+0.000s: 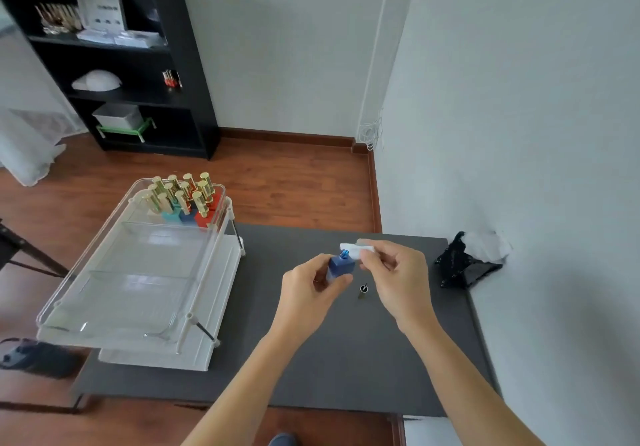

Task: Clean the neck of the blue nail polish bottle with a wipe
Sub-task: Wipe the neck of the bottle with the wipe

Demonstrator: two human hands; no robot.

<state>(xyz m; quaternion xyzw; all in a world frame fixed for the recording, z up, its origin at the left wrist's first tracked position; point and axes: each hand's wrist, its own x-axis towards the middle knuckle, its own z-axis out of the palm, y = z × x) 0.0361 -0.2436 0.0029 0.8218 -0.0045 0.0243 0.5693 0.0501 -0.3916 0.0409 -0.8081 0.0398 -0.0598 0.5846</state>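
Note:
An uncapped blue nail polish bottle [341,266] is held above the dark grey table [311,369] by my left hand [308,293], which grips its square body. Its threaded neck [344,254] points up. My right hand [394,272] pinches a small white wipe [355,248] right at the neck, just above and behind it. The bottle's cap with its brush [363,290] lies on the table below my hands.
A clear tiered tray rack [138,272] stands at the table's left, with several gold-capped polish bottles [183,196] at its far end. A black mesh holder with white tissue [467,262] sits at the right edge by the wall. A black shelf [121,64] stands behind.

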